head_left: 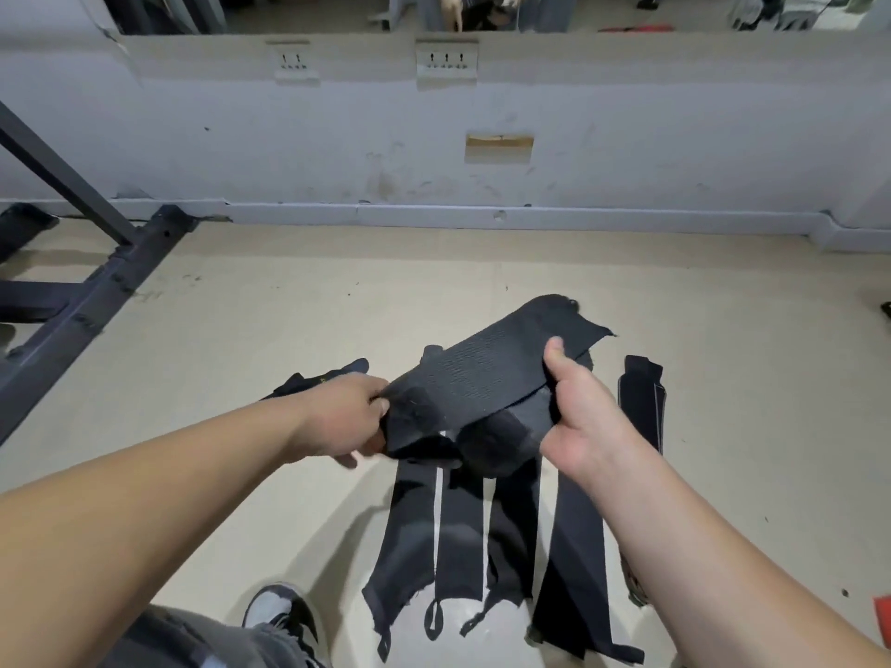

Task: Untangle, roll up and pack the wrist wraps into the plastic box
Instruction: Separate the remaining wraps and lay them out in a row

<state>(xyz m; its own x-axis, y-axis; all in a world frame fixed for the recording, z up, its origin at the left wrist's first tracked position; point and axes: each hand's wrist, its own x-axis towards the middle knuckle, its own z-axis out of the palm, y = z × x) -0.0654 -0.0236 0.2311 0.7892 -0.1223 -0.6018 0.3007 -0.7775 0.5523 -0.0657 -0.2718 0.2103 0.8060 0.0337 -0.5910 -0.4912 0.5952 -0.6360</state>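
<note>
Left grip (347,419): fingers curled round the tangle's left end, thumb on top, pinching black cloth tight.
Right grip (578,407): thumb up over the top band's edge, fingers curled beneath it, and it's got hold.
Wrist wraps (477,378): a black tangle held up between both hands, above the floor. The top band is wide, flat, ribbed elastic, frayed at its far corner.
Hanging tails (463,523): long flat strips dropping from the tangle, two with a thin white stripe, ending in small loops and ragged threads.
Spare wrap (641,402): flat on the floor, just right of the right hand, pale stitching along its edge.
Floor (241,330): pale, smooth, scuffed.
</note>
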